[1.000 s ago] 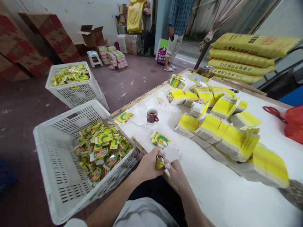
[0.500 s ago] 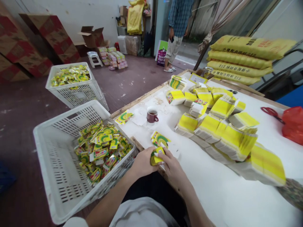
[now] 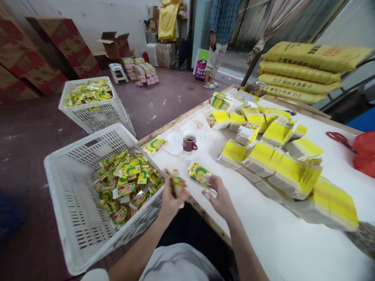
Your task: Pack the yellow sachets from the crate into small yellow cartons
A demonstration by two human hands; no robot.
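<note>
My left hand [image 3: 172,197] is closed round a small yellow-and-green printed carton [image 3: 177,185], blurred by motion, at the table's near edge beside the crate. To its right, my right hand [image 3: 218,195] is open over the white table, thumb and fingers apart, with white coverings on some fingertips. Its fingertips are at the near end of flat printed carton blanks [image 3: 198,173]; whether they touch cannot be made out. The white slatted crate [image 3: 60,218] on my left holds a heap of similar small cartons [image 3: 127,181].
A maroon mug [image 3: 190,142] of dark liquid stands beyond my hands. Bundled yellow blanks [image 3: 277,164] cover the table's right side, with red-handled scissors [image 3: 336,136] farther off. A second filled crate [image 3: 96,111] stands behind. A person [image 3: 221,39] stands at the doorway.
My hands have parted. The left has moved left toward the crate with the carton; the right has let go of it and opened, near the flat blanks.
</note>
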